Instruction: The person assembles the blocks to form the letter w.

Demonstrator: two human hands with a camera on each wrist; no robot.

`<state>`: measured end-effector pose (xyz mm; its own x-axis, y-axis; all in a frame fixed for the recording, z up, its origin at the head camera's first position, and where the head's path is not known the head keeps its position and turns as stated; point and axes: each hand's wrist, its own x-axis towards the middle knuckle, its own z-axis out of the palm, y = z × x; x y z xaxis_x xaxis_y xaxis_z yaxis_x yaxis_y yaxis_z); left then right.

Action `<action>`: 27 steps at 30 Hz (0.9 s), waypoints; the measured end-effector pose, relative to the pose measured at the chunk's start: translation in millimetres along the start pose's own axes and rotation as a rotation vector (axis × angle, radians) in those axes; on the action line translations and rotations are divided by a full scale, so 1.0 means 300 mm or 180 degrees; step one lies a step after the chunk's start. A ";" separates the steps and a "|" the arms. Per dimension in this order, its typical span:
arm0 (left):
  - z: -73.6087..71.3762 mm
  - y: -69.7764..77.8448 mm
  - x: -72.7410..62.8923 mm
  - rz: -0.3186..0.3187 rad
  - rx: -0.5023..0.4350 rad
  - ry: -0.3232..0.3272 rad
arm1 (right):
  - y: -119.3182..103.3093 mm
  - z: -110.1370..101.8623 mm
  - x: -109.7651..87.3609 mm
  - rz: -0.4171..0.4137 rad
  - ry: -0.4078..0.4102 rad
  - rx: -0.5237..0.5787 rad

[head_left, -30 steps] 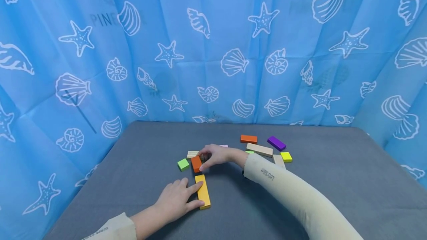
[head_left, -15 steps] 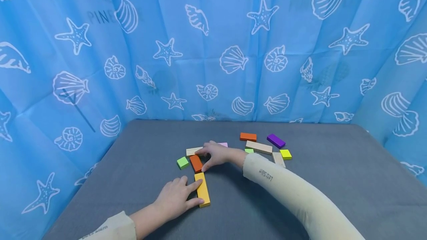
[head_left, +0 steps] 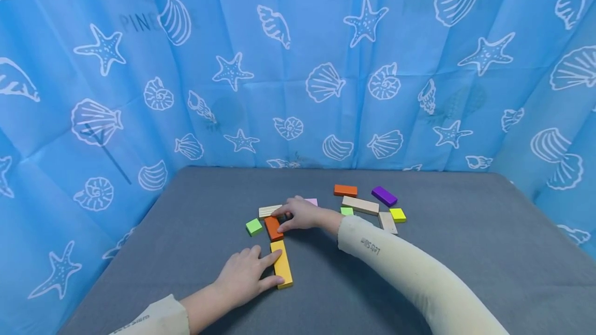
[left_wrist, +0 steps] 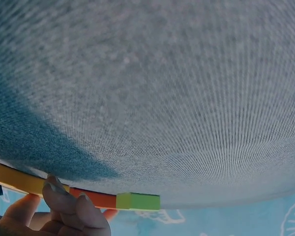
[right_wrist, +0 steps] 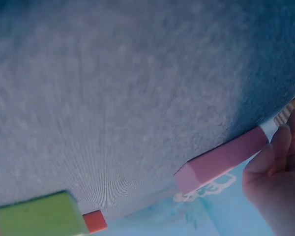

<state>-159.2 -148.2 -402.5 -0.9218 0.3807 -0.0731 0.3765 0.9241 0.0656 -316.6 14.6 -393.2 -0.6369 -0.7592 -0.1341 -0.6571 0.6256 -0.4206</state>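
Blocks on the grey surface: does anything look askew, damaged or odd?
Nothing stands out. The yellow block at the left hand and the nearer orange block at the right hand lie flat, roughly in line. The purple block and far orange block lie at different angles, but no damage shows.

Right hand [head_left: 301,214] lies farther forward than left hand [head_left: 244,275]

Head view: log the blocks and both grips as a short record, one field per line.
left grip: finger and thumb on yellow-orange block
right grip: finger and thumb on near orange block
left of near orange block: small green block
beyond: striped block; pink block, partly hidden
right group: far orange block, purple block, yellow block, long wooden block, short wooden block, partly hidden green block
surface: gray cloth
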 end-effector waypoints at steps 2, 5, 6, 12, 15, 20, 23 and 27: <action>0.002 -0.001 0.000 0.0000 -0.0001 0.0009 | -0.003 0.002 -0.004 0.0005 0.0035 -0.0003; 0.003 -0.002 0.001 -0.0009 0.0003 0.0020 | -0.006 0.004 -0.009 0.0022 0.0055 0.0033; 0.004 -0.002 0.001 -0.0014 0.0001 0.0019 | -0.006 0.005 -0.009 0.0019 0.0064 0.0062; 0.002 -0.002 0.004 -0.0021 -0.0014 0.0008 | -0.001 0.010 -0.005 0.0081 0.0061 0.0340; 0.002 -0.002 0.003 -0.0007 -0.0026 0.0015 | 0.000 0.011 -0.003 0.0125 0.0032 0.0420; 0.002 -0.002 0.003 -0.0010 -0.0012 0.0010 | -0.001 0.008 -0.001 0.0177 -0.0037 0.0502; 0.001 -0.002 0.005 -0.0018 -0.0006 0.0000 | -0.003 0.007 0.001 0.0165 -0.0044 0.0471; 0.000 -0.001 0.006 -0.0025 -0.0009 -0.0010 | -0.008 0.006 0.002 0.0174 -0.0045 0.0419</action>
<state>-160.9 -147.7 -402.7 -0.9244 0.3736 -0.0769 0.3690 0.9270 0.0677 -314.8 12.3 -393.7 -0.6639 -0.7277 -0.1723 -0.5624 0.6377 -0.5263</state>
